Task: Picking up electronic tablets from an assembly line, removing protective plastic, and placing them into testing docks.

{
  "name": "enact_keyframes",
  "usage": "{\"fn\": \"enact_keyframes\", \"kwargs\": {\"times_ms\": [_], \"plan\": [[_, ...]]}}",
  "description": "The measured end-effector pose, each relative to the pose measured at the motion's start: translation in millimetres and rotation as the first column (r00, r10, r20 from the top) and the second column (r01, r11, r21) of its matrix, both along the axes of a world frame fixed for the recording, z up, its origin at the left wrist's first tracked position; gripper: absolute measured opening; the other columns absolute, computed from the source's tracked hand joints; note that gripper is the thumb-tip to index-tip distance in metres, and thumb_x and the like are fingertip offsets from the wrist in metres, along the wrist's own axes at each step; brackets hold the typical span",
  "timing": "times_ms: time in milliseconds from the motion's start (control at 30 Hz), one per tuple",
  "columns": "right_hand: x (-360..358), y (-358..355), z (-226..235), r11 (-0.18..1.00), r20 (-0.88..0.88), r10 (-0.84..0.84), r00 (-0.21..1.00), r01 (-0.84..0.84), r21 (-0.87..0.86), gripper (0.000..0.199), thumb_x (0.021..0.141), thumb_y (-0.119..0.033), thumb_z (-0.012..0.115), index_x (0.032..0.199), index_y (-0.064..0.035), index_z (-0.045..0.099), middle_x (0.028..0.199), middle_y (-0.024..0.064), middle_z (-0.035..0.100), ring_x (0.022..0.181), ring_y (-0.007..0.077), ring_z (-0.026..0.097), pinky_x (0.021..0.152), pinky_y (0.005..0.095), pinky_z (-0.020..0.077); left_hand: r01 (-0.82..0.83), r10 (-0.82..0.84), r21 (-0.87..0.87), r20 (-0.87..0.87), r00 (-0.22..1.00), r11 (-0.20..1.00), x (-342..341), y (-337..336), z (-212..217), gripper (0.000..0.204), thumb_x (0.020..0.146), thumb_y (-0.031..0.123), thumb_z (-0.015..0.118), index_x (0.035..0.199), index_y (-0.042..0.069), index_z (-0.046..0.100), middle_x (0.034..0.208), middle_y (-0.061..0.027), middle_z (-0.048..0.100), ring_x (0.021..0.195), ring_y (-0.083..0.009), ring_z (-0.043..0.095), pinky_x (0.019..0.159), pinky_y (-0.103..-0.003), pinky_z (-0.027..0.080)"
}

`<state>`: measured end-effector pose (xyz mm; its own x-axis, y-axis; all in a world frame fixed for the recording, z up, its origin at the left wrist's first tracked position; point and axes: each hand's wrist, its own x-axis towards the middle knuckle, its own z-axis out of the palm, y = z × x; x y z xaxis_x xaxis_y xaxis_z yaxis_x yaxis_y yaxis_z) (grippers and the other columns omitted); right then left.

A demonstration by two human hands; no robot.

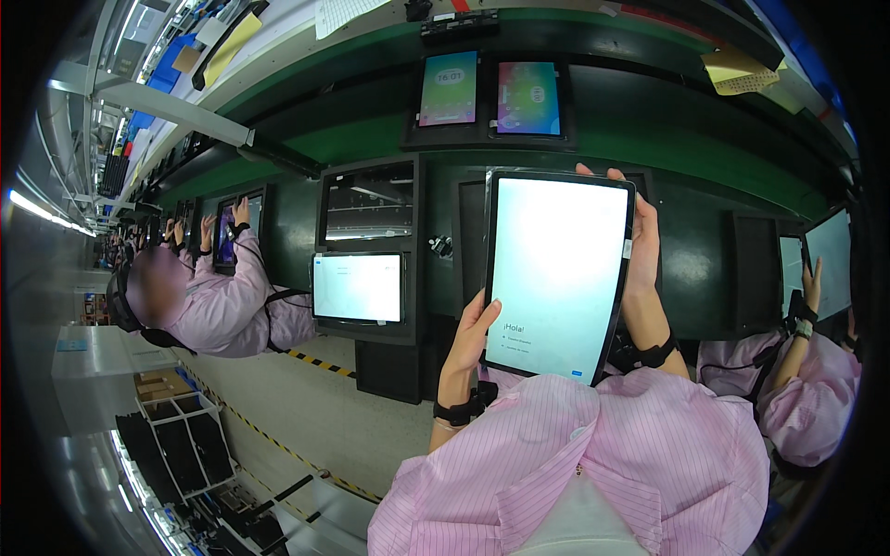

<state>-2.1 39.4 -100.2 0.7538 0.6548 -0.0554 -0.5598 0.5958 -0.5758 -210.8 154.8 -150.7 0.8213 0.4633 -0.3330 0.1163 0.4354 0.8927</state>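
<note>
I hold a black-framed tablet (pixel 559 273) upright in front of me, its screen lit pale white with a few small lines of text low on the left. My left hand (pixel 473 334) grips its lower left edge, thumb on the screen's border. My right hand (pixel 642 243) clasps the right edge, fingertips curling over the top corner. Both wrists wear black straps, and the sleeves are pink striped.
Black trays on the green conveyor (pixel 686 139) carry a lit tablet (pixel 358 287), a dark tablet (pixel 369 202) and two colourful-screened ones (pixel 449 88) (pixel 528 97). One co-worker (pixel 218 296) sits on the left, another (pixel 816 371) on the right. A rack of black trays (pixel 181 445) stands lower left.
</note>
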Motion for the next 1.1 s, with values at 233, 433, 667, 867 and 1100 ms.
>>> {"fn": "enact_keyframes", "kwargs": {"times_ms": [233,433,667,867,1100], "plan": [[-3,0,5,1.0,-0.039,0.012,0.999,-0.01,0.03,0.041,0.091,-0.03,0.026,0.122,-0.0085,0.044,0.134,0.0175,0.041,0.118,0.0272,0.046,0.097,0.0369,0.0406,0.0,0.0,-0.012,-0.007,1.0,1.0,0,1,-1,0.032,0.094,0.018,0.047,0.12,0.0,0.049,0.106,-0.0032,0.058,0.095,-0.0077,0.052,0.083,-0.023,0.041],[-2,4,4,0.998,-0.046,0.033,0.998,-0.03,0.057,0.042,0.091,-0.03,0.026,0.122,-0.0076,0.044,0.135,0.0174,0.04,0.118,0.0272,0.046,0.097,0.0368,0.0409,0.002,-0.002,0.008,0.019,1.0,1.0,0,4,-1,0.032,0.094,0.018,0.047,0.121,0.0,0.049,0.106,-0.0035,0.059,0.094,-0.0078,0.053,0.082,-0.023,0.041],[-4,6,13,0.988,-0.167,0.025,0.986,0.0,0.153,0.042,0.093,-0.025,0.025,0.124,-0.0043,0.043,0.136,0.0206,0.037,0.12,0.0304,0.043,0.101,0.0407,0.0357,0.009,-0.008,-0.043,0.027,1.0,0.999,0,9,-5,0.037,0.093,0.016,0.048,0.126,-0.001,0.045,0.117,-0.0023,0.053,0.108,-0.0085,0.047,0.095,-0.023,0.033],[-6,8,14,0.996,-0.141,-0.005,0.99,0.017,0.083,0.042,0.091,-0.03,0.029,0.12,-0.0038,0.046,0.131,0.0197,0.044,0.115,0.0269,0.048,0.098,0.0364,0.038,0.027,-0.026,-0.023,0.066,0.997,0.999,0,12,-10,0.038,0.093,0.016,0.047,0.127,-0.001,0.044,0.12,-0.0033,0.053,0.11,-0.0095,0.046,0.096,-0.024,0.033],[-2,12,8,0.997,-0.126,0.003,0.992,0.007,0.076,0.041,0.093,-0.025,0.027,0.124,-0.0042,0.043,0.135,0.0205,0.039,0.12,0.0309,0.043,0.101,0.0409,0.0357,0.033,-0.032,-0.043,0.036,0.999,0.999,1,15,-10,0.038,0.094,0.016,0.046,0.128,-0.001,0.044,0.123,-0.0043,0.051,0.112,-0.0104,0.045,0.097,-0.025,0.032]]}}
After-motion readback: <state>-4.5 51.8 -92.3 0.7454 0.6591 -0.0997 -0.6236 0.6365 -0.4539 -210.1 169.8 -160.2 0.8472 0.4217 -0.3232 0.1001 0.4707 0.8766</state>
